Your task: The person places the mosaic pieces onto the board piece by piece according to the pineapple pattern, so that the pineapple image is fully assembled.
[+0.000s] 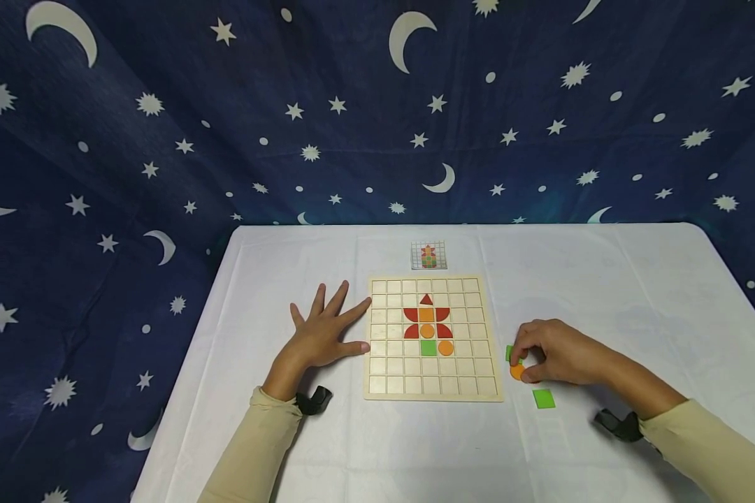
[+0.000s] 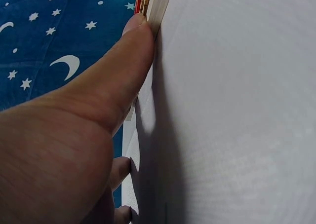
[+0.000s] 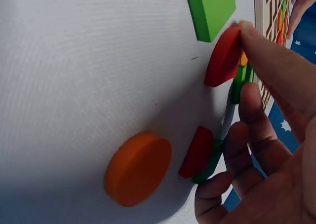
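My right hand (image 1: 556, 351) is right of the wooden grid board (image 1: 434, 399), its thumb and index finger pinching an orange disc (image 1: 517, 372). Under and around that hand, the right wrist view shows a red curved piece (image 3: 223, 58), a second red piece (image 3: 196, 152), a green piece (image 3: 213, 162) and another orange disc (image 3: 139, 169). A green square (image 1: 544, 399) lies nearer the front. With fingers spread, my left hand (image 1: 321, 337) touches the board's left edge. On the grid, a red triangle (image 1: 426, 300), an orange square, red quarter pieces, orange discs and a green square (image 1: 428, 348) form a figure.
A small card (image 1: 428, 256) printed with a coloured grid figure lies just behind the board. All of it rests on a white-covered table (image 1: 289, 265). A dark blue cloth (image 1: 352, 84) with moons and stars hangs behind and at the left.
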A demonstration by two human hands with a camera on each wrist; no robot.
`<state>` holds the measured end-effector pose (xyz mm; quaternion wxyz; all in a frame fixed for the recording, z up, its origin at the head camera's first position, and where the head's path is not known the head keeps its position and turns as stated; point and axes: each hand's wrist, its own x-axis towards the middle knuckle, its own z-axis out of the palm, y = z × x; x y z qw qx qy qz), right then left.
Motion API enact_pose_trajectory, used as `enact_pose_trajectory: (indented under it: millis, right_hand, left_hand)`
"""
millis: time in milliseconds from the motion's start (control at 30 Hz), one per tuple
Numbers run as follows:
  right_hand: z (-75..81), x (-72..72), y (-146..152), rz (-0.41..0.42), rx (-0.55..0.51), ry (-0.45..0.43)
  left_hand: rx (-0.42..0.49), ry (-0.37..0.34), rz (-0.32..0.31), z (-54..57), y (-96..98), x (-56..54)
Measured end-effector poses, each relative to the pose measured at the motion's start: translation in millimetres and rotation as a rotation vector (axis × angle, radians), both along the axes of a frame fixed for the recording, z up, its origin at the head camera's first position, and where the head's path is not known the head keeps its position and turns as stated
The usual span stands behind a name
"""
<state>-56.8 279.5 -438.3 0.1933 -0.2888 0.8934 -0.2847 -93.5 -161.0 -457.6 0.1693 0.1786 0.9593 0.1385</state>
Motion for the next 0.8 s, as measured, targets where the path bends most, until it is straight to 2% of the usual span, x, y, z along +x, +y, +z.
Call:
enact_pose_trajectory:
  millis: [667,800]
  right_hand:
    - [-0.9,0.7,-0.2,-0.049,-0.086,0.037]
    - [-0.7,-1.6,-3.0,-0.087,-0.1,0.0]
  left_hand:
    - [-0.001,-0.009,0.003,1.7,0.8,-0.4]
    - [-0.015,-0.009,0.006,0.3,1.0,-1.0]
